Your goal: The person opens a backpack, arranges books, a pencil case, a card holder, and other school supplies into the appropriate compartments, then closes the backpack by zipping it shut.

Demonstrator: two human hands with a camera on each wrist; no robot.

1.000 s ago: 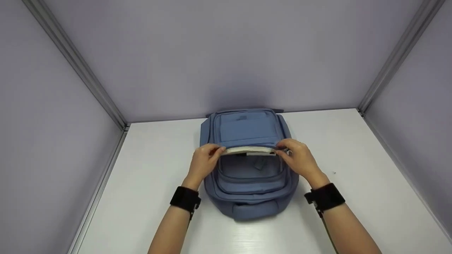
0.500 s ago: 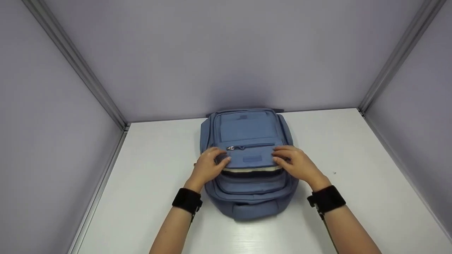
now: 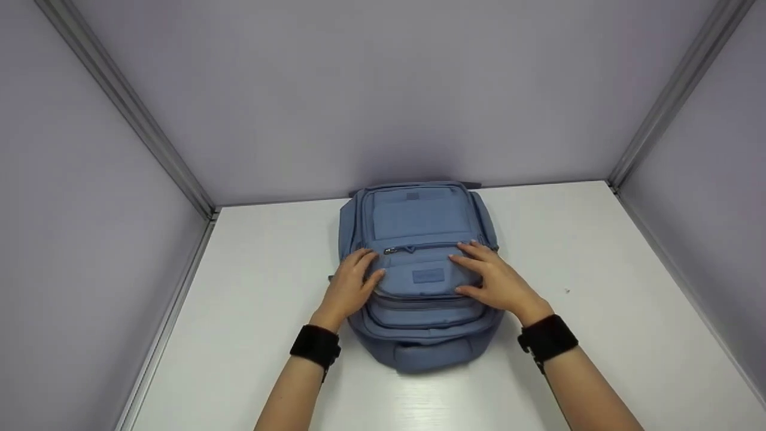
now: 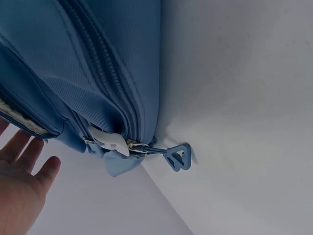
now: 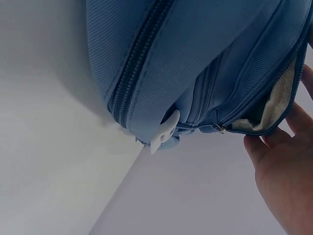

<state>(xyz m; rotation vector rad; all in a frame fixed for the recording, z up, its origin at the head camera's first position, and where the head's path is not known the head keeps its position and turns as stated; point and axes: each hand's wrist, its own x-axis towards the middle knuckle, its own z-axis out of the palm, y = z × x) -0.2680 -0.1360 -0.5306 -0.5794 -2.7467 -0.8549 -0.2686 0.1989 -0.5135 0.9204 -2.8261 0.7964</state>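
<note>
A blue backpack (image 3: 422, 215) lies on the white table, its top handle (image 3: 434, 355) toward me. The front pocket's flap (image 3: 428, 286) is folded down over the pocket. My left hand (image 3: 350, 286) rests at the flap's left edge, fingers loosely extended. On the right side of the flap, my right hand (image 3: 497, 280) lies with spread fingers touching it. The right wrist view shows the pocket edge unzipped, with pale lining (image 5: 281, 98) in the gap beside my fingertips. Neither hand grips anything.
A zipper with a metal slider (image 3: 390, 251) crosses the bag above the flap. At the bag's side hangs a blue triangular zipper pull (image 4: 178, 156), near a white plastic piece (image 4: 110, 141). Pale panels (image 3: 395, 90) enclose the table (image 3: 269, 257) behind and at both sides.
The pocket flap, earlier held up with the pocket's inside showing, has come down toward me over the opening. Both hands have loosened their pinch and now lie on it with fingers spread.
</note>
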